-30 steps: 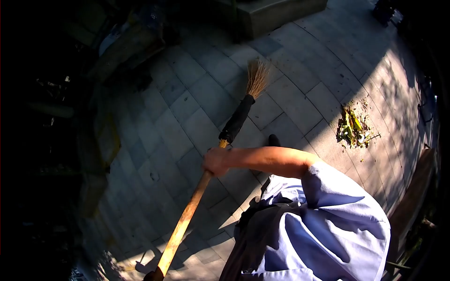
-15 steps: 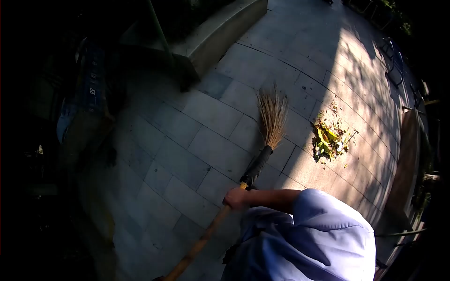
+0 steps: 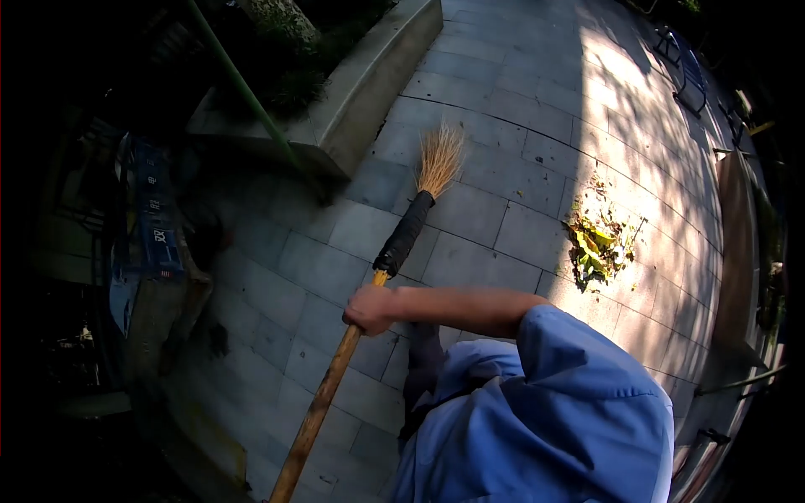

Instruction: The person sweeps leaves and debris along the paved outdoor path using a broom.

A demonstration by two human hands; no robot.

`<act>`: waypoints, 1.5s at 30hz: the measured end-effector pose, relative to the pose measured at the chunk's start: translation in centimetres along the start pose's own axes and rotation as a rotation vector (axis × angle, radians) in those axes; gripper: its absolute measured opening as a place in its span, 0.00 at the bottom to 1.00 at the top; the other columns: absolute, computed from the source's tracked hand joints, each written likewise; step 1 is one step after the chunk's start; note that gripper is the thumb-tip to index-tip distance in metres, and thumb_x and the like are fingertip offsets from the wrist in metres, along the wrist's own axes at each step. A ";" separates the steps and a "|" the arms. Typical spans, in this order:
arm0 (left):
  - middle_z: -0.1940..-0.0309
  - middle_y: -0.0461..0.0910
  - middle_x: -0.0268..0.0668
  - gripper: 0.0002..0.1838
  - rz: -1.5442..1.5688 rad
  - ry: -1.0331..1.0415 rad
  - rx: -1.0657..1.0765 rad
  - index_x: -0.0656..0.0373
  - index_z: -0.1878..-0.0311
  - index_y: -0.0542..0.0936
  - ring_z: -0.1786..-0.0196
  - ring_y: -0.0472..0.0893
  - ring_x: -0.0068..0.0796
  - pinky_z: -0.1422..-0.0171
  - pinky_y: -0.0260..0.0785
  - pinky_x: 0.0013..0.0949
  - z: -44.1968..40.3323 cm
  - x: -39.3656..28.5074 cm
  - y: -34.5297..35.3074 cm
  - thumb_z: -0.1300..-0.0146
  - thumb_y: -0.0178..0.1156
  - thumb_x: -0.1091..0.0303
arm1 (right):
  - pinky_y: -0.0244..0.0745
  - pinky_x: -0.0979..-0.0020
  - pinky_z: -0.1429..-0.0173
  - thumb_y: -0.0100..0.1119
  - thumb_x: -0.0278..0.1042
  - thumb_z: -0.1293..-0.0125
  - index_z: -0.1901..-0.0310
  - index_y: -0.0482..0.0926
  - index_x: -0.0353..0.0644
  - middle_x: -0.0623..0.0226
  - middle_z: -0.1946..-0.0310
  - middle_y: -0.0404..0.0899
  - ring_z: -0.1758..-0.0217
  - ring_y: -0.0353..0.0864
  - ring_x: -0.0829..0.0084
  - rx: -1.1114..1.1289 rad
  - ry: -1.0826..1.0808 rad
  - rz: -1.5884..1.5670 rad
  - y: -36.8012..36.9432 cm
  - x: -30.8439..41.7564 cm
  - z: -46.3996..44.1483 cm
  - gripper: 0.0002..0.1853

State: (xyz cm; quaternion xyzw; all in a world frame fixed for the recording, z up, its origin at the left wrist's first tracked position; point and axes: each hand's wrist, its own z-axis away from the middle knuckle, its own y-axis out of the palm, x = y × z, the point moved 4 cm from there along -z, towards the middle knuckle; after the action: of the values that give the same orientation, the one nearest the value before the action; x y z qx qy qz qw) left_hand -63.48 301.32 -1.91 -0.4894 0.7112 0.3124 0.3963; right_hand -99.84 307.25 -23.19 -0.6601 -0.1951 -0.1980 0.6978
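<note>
My right hand [image 3: 369, 310] is closed around the wooden handle of a broom [image 3: 317, 409], just below its black-wrapped neck [image 3: 405, 233]. The bare forearm reaches across from a blue sleeve. Beyond the wrap, the straw bristles [image 3: 440, 159] fan out over the grey paving, toward the concrete planter's side. A pile of green and yellow leaves [image 3: 595, 247] lies on the sunlit paving to the right of the broom. The handle's lower end runs out at the bottom edge of the view, and my left hand does not show.
A concrete planter [image 3: 356, 105] with plants stands at the upper left, a green pole [image 3: 247, 92] crossing it. A blue box with white lettering [image 3: 155, 222] is at the left. Blue metal frames [image 3: 692, 75] stand at the upper right. A brown board [image 3: 738, 251] runs along the right.
The bristles first moved toward the leaf pile, then swung back left, away from it. My right hand kept its hold on the handle. The view has turned, showing more of the planter and blue box.
</note>
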 end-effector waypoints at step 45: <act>0.74 0.74 0.47 0.05 0.219 -0.330 0.986 0.65 0.71 0.69 0.69 0.79 0.43 0.53 0.76 0.48 -33.8 27.3 81.1 0.43 0.49 0.73 | 0.73 0.53 0.57 0.58 0.35 0.55 0.69 0.80 0.44 0.54 0.77 0.79 0.68 0.80 0.50 -0.321 0.858 -0.379 -23.5 -58.4 11.3 0.10</act>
State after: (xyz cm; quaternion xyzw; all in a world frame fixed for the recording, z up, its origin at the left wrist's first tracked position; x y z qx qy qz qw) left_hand -154.39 287.40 -4.46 -0.1120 0.7489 0.0533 0.6510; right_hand -161.91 318.47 -33.95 -0.5714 0.0261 -0.6027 0.5564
